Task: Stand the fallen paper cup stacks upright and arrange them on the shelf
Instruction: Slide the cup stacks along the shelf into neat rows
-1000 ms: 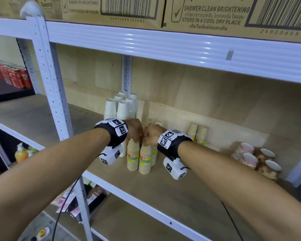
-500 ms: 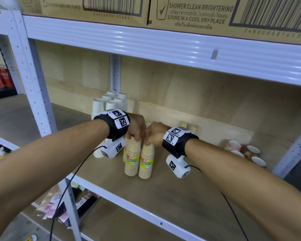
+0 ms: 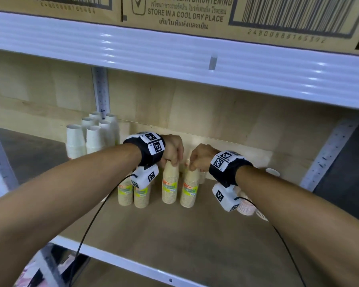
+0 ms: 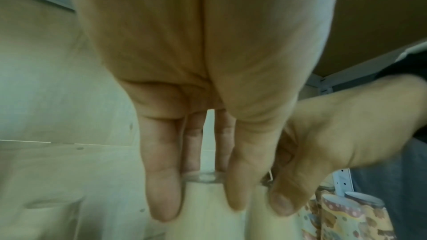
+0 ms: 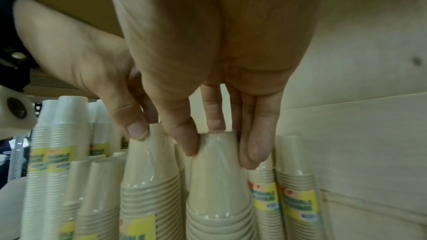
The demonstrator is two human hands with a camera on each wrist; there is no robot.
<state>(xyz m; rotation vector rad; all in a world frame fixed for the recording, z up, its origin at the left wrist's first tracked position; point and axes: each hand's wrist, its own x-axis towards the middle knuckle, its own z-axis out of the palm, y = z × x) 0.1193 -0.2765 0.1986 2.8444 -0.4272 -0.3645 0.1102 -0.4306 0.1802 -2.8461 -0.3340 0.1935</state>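
Overhead, cardboard boxes (image 3: 174,15) sit above the wooden shelf (image 3: 174,235). Six white cup stacks (image 3: 91,137) stand at the back left, and four tan cup stacks (image 3: 170,187) stand upright in front, perhaps with more behind. The left hand (image 3: 172,150) and right hand (image 3: 201,156) each pinch one stack's top.

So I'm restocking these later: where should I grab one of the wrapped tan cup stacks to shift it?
Probably the narrow top end, from straight above. Each tan cup stack stands upright, tapering upward, with neighbours packed close at its sides, so only the top is free. Both hands do this: the left hand and right hand pinch their stacks' tops with fingertips around them.
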